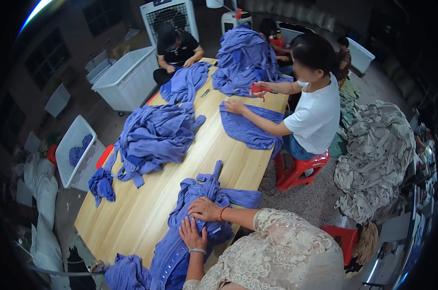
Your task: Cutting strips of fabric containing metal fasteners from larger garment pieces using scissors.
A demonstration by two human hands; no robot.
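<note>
A blue-purple garment of crinkled cloth lies along the near table edge, with a row of small pale marks down its front. My left hand, with a pale band at the wrist, rests flat on it, fingers stretched out. Just beyond, my right hand, wearing a red bead bracelet, lies palm down on the same cloth, its fingers extended. Nothing shows gripped in either hand. Part of the garment runs out past my right hand toward the table's middle, and another blue-purple bundle sits at the near corner.
Blue-purple garment heaps cover parts of the wooden table. A co-worker in white sits on a red stool, holding a red tool. Another co-worker sits at the far end. White bins stand left; a beige cloth pile lies right.
</note>
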